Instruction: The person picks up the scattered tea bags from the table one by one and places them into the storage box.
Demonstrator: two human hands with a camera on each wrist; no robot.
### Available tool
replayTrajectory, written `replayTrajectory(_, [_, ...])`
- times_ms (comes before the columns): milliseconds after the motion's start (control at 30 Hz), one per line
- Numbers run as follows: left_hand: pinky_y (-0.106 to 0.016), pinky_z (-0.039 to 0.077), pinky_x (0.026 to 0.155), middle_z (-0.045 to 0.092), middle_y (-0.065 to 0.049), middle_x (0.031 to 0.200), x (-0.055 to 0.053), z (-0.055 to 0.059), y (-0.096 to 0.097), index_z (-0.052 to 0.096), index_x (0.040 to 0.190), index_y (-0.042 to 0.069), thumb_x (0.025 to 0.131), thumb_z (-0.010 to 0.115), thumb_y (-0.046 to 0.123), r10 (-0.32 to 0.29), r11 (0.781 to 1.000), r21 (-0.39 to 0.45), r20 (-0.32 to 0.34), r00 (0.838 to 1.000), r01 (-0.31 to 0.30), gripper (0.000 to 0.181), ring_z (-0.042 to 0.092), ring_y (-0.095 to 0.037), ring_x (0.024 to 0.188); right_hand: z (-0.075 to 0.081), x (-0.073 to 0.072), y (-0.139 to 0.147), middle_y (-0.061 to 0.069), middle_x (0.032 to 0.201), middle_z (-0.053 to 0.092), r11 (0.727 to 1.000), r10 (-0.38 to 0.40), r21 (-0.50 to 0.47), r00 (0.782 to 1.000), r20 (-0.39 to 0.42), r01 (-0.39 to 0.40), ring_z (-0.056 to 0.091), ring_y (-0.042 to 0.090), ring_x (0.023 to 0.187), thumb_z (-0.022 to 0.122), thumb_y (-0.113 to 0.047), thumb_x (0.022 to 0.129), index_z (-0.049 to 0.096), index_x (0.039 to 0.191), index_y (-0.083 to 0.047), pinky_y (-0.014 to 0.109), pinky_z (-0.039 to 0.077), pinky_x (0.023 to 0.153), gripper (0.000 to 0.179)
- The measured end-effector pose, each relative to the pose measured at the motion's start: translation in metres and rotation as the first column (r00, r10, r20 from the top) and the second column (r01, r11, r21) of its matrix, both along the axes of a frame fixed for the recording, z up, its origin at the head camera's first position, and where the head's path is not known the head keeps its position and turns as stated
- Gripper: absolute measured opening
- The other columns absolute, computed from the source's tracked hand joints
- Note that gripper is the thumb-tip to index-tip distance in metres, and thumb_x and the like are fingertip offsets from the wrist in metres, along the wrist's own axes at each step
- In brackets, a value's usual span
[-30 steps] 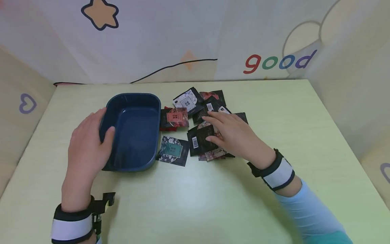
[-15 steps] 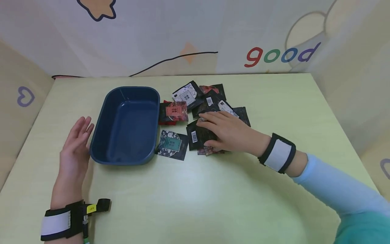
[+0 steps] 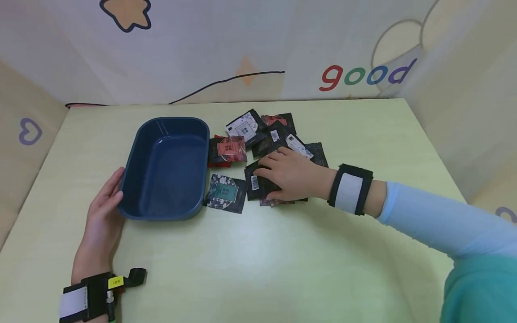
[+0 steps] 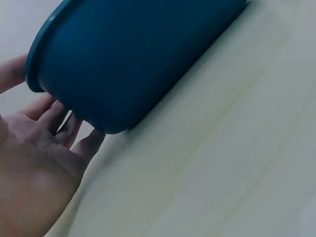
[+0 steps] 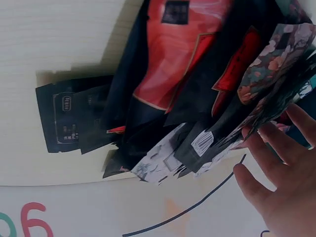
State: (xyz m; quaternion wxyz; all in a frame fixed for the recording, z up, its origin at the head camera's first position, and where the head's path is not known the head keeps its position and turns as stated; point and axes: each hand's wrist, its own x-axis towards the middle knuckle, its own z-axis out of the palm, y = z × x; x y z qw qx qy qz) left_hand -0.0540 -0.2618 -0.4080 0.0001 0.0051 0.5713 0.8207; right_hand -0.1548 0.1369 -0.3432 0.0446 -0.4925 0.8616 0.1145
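A dark blue rectangular tub (image 3: 165, 168) sits on the table at left. My left hand (image 3: 107, 202) touches its outer left side near the front corner, fingers extended; in the left wrist view they lie below the rim. To the right is a loose heap of flat printed sachets. My right hand (image 3: 288, 175) rests on the heap, over a black barcoded sachet (image 3: 255, 190), hiding part of it. A teal-labelled sachet (image 3: 225, 193) and a red-labelled sachet (image 3: 228, 149) lie between tub and heap. The right wrist view shows a large red sachet (image 5: 182, 54) close up.
Behind the heap are a white-flowered sachet (image 3: 245, 126) and another reddish one (image 3: 278, 120). A pale printed cloth (image 3: 202, 54) hangs along the table's far edge. Pale green tabletop (image 3: 242, 264) spreads in front of the tub and heap.
My left hand left the tub's rim, turned palm inward, and now touches its outer side. The right hand has settled lower and slightly left on the heap. The sachets look nearly unmoved.
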Motion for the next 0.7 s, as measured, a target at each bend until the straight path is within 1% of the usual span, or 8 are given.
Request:
replayTrajectory(33, [-0.021,0.018,0.118,0.033,0.007,0.154,0.001,-0.001,-0.001,0.024,0.15,0.012,0.1,0.033,0.011,0.001,1.0,-0.031,0.002,1.0,-0.001,0.05,0.033,-0.002,0.134,-0.001,0.0,-0.001,0.01,0.137,0.056,1.0,-0.002,0.005,1.0,0.001,0.002,0.047,0.028,0.123,0.055,-0.062,0.081,0.051,0.135,-0.016,0.047,0.038,0.106,0.071])
replayTrajectory(100, [-0.023,0.016,0.117,0.038,0.01,0.15,0.001,-0.003,-0.002,0.025,0.149,0.012,0.101,0.033,0.011,-0.003,0.999,-0.032,0.004,1.0,0.003,0.049,0.035,-0.003,0.132,-0.003,0.001,-0.004,0.01,0.135,0.057,1.0,-0.005,0.016,1.0,0.001,0.005,0.048,0.028,0.123,0.054,-0.064,0.08,0.051,0.135,-0.017,0.047,0.038,0.105,0.073])
replayTrajectory(200, [-0.023,0.022,0.108,0.047,0.012,0.143,0.001,-0.005,-0.003,0.028,0.148,0.009,0.101,0.032,0.009,-0.015,1.0,0.001,-0.014,1.0,0.015,0.048,0.039,-0.003,0.128,-0.003,0.002,-0.006,0.01,0.134,0.058,1.0,-0.002,0.017,1.0,-0.011,0.002,0.047,0.028,0.121,0.056,-0.063,0.079,0.05,0.135,-0.017,0.047,0.039,0.104,0.072])
replayTrajectory(267, [-0.024,0.025,0.1,0.053,0.012,0.138,0.001,-0.006,-0.004,0.03,0.147,0.006,0.1,0.03,0.006,-0.016,0.999,0.042,-0.035,0.999,0.017,0.047,0.043,-0.003,0.123,-0.002,0.002,-0.006,0.01,0.133,0.058,1.0,0.003,0.013,1.0,-0.024,-0.003,0.047,0.028,0.12,0.056,-0.061,0.08,0.05,0.135,-0.017,0.047,0.039,0.103,0.07])
replayTrajectory(300, [-0.024,0.026,0.1,0.055,0.011,0.136,0.001,-0.006,-0.005,0.03,0.147,0.005,0.1,0.03,0.005,-0.017,0.998,0.062,-0.047,0.999,0.02,0.046,0.045,-0.004,0.122,-0.001,0.002,-0.006,0.01,0.132,0.058,1.0,0.005,0.007,1.0,-0.031,-0.005,0.047,0.028,0.119,0.056,-0.06,0.08,0.051,0.135,-0.017,0.048,0.04,0.103,0.069])
replayTrajectory(433, [-0.019,0.036,0.099,0.059,0.007,0.134,0.002,-0.004,-0.007,0.034,0.144,0.001,0.099,0.029,0.002,-0.007,0.994,0.111,-0.067,0.998,0.014,0.045,0.05,-0.007,0.119,0.006,0.004,-0.005,0.012,0.132,0.057,0.999,-0.006,-0.035,0.999,-0.043,0.004,0.046,0.029,0.12,0.056,-0.057,0.081,0.051,0.134,-0.016,0.049,0.039,0.103,0.067])
replayTrajectory(533, [-0.017,0.043,0.096,0.06,0.004,0.133,0.001,-0.004,-0.006,0.037,0.142,0.0,0.099,0.03,0.0,0.001,0.99,0.142,-0.058,0.998,0.007,0.044,0.051,-0.009,0.118,0.014,0.005,-0.003,0.014,0.133,0.056,0.997,-0.03,-0.075,0.999,-0.045,0.026,0.045,0.031,0.122,0.055,-0.056,0.081,0.051,0.134,-0.016,0.051,0.038,0.105,0.067])
replayTrajectory(700, [-0.017,0.045,0.094,0.06,0.005,0.133,-0.001,-0.004,-0.005,0.038,0.142,0.001,0.098,0.032,0.001,0.009,0.988,0.157,-0.027,1.0,-0.005,0.044,0.052,-0.01,0.118,0.028,0.002,-0.011,0.013,0.134,0.055,0.981,-0.073,-0.187,0.995,-0.07,0.059,0.046,0.029,0.123,0.054,-0.055,0.082,0.049,0.136,-0.015,0.05,0.037,0.107,0.067])
